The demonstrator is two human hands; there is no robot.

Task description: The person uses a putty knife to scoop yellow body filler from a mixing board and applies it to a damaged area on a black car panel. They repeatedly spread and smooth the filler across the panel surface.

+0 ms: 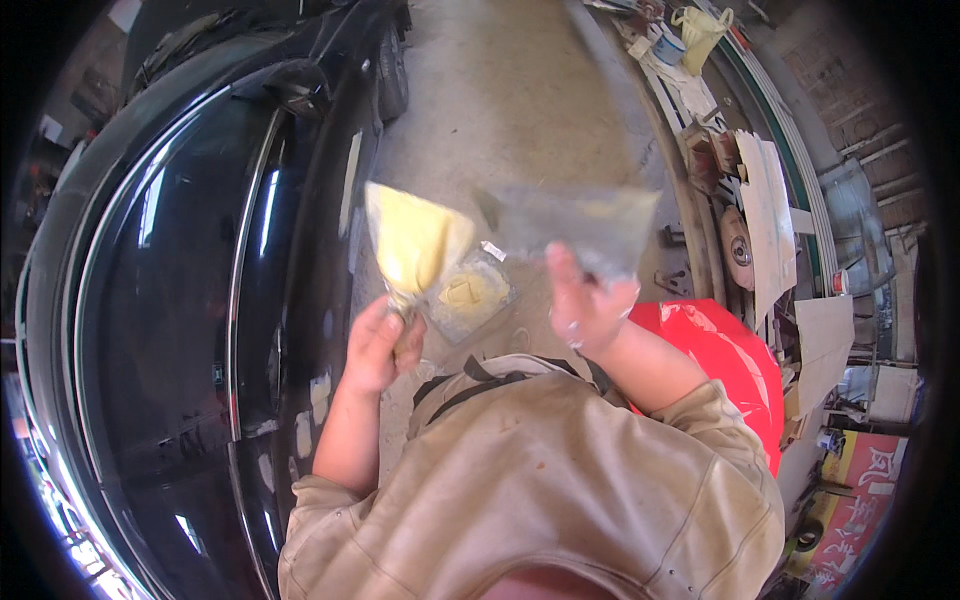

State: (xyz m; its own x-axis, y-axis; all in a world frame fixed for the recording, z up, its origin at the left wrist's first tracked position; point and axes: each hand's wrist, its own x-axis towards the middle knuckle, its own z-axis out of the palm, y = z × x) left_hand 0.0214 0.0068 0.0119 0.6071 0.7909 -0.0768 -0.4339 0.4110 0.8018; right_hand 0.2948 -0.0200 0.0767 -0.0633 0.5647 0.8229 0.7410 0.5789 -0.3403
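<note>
My left hand (380,345) is closed around the handle of a putty knife (415,240), its broad blade coated with pale yellow putty. To its right my right hand (592,312) grips a wide, flat grey spreader (585,225) from below, the thumb on its face. Motion blurs the spreader, and a yellowish smear shows near its upper right corner. The two tools are apart. Lower down, between my hands, lies a square grey board (455,327) with a mound of yellow putty (477,292) on it. White residue marks my right hand.
A black car (165,320) fills the left side, with pale patches along its lower body. Close on my right is a glossy red object (715,355). Beyond it, cardboard (765,220), a blue-and-white tub (668,46) and clutter line the wall. Concrete floor (490,100) stretches ahead.
</note>
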